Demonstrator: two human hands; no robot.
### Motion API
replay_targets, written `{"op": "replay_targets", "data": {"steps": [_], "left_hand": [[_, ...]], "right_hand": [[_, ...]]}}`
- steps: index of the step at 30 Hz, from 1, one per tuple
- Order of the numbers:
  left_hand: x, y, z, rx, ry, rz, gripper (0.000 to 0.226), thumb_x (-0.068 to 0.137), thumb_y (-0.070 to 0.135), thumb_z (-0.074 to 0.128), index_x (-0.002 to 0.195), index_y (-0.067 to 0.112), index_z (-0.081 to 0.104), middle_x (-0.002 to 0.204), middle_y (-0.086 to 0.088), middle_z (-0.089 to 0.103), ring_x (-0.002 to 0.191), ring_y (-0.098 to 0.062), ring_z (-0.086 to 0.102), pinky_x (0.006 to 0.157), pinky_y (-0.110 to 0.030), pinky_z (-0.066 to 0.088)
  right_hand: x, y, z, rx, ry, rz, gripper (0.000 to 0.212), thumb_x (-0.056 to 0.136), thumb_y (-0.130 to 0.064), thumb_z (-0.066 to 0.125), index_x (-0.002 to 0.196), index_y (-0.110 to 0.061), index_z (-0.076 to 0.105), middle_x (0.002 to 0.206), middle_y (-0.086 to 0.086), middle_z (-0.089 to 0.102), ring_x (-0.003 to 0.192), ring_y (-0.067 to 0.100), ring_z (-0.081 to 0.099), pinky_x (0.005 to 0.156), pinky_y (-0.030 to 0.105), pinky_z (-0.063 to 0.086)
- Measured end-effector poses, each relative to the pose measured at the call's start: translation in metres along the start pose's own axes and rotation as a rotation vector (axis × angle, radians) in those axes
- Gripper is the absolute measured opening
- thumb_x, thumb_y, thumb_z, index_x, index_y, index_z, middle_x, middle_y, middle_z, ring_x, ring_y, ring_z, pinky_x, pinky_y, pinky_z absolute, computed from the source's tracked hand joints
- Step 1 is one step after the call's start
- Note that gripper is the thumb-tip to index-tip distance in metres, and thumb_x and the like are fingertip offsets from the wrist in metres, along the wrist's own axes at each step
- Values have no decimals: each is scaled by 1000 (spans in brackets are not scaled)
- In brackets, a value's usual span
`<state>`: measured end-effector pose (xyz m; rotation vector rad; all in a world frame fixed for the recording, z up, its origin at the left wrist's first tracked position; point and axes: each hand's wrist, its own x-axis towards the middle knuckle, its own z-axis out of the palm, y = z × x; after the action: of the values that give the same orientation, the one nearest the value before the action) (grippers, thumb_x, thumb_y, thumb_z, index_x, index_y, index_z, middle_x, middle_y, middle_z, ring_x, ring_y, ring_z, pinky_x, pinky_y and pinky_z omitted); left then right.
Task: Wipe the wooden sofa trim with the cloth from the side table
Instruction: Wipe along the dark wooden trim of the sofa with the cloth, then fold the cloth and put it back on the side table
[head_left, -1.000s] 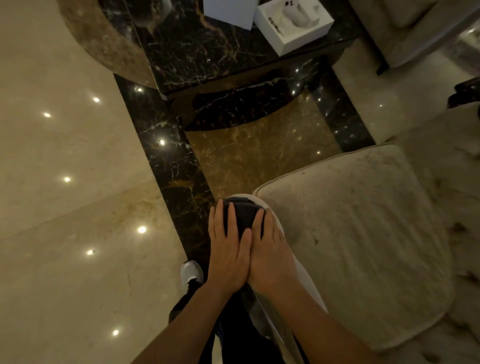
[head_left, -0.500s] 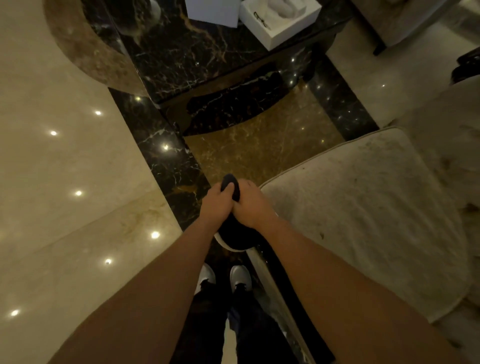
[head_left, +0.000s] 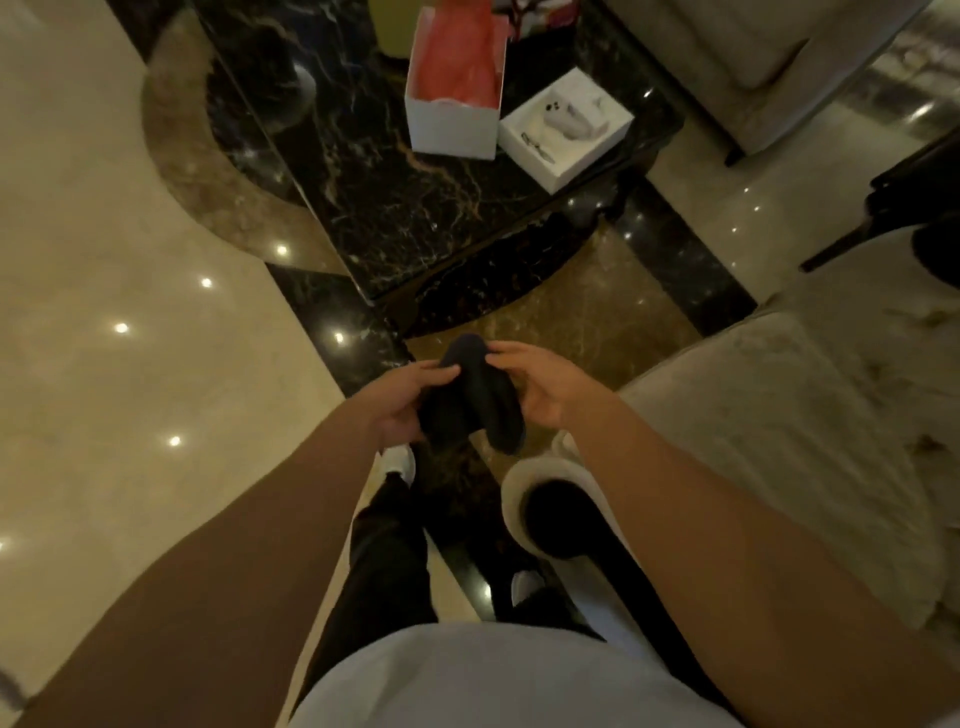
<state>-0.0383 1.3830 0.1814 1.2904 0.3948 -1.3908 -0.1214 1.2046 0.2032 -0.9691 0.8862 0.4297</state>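
A dark cloth (head_left: 470, 402) hangs in the air between both hands, above the floor in front of the sofa arm. My left hand (head_left: 402, 402) grips its left side. My right hand (head_left: 540, 384) pinches its right edge with the fingertips. Below them lies the dark glossy sofa trim (head_left: 558, 517), rounded at its end and edged in white. It runs back along the beige sofa cushion (head_left: 779, 441) and the cloth does not touch it.
A black marble side table (head_left: 415, 208) stands ahead, carrying a white box with red paper (head_left: 457, 83) and an open white box with a device (head_left: 566, 127). Another sofa (head_left: 753, 57) is at the top right. Polished marble floor (head_left: 104, 364) lies to the left; my legs and shoes are below.
Both hands have lifted the cloth off the end of the sofa trim and moved apart, holding it up in the air. The view has tilted up toward the table.
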Motion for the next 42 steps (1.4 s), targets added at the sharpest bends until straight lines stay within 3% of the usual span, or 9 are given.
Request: {"op": "replay_targets", "data": {"steps": [6,10,13,18,24,31,34,37,42], "left_hand": [[6,106,-53,136,23,-183,59,77,10,77,133,6,58,135,-20,60,120,-37,61,80,-48,60],[19,156,-57,188,56,-170,47,88,3,67,134,6,58,138,-18,58,123,-38,58,95,-53,53],[31,192,-21,286,-53,-117,46,90,4,65,134,8,58,139,-17,59,121,-33,60,93,-47,53],[56,237,66,460,-260,-102,52,88,11,67,138,6,55,141,-15,59,131,-34,55,114,-49,39],[114,256,200,565,-435,-35,44,95,4,56,139,8,55,137,-17,62,119,-34,63,86,-43,56],[196,290,351,700,-402,5,55,89,-9,61,140,10,52,140,-16,59,128,-36,57,106,-56,46],[234,310,417,680,-431,-32,57,86,-9,63,138,14,54,138,-15,60,126,-36,58,104,-56,48],[261,330,477,728,-473,-71,58,85,-6,66,136,19,55,135,-12,62,122,-34,60,94,-54,55],[328,368,585,789,-563,-143,57,82,-4,69,131,23,60,132,-11,63,118,-34,61,80,-46,61]], "right_hand": [[46,-48,43,110,-130,34,42,96,-16,60,137,-23,55,136,11,56,126,32,53,110,50,40],[48,-74,52,175,-34,-68,46,91,-1,63,133,-21,58,133,10,59,122,32,57,102,49,48],[39,-97,29,328,100,-153,52,88,3,66,135,-17,57,131,11,62,115,30,62,85,42,57],[6,-120,-41,525,316,-204,67,78,-4,76,139,-18,52,131,11,61,104,31,66,66,42,60],[-7,-136,-144,798,399,-391,20,87,-3,66,100,-17,73,91,9,79,79,28,77,56,42,60],[-14,-182,-266,925,574,-420,52,89,2,61,139,-8,51,125,15,62,97,29,67,58,35,59],[-18,-211,-322,963,713,-444,54,86,1,66,137,-10,53,130,16,61,104,31,64,60,37,58],[-26,-242,-370,982,745,-442,36,83,-1,69,115,-19,70,111,12,72,96,32,71,59,38,60],[-28,-293,-468,1024,855,-469,49,80,-4,74,124,-19,60,124,9,62,110,30,62,60,35,60]]}}
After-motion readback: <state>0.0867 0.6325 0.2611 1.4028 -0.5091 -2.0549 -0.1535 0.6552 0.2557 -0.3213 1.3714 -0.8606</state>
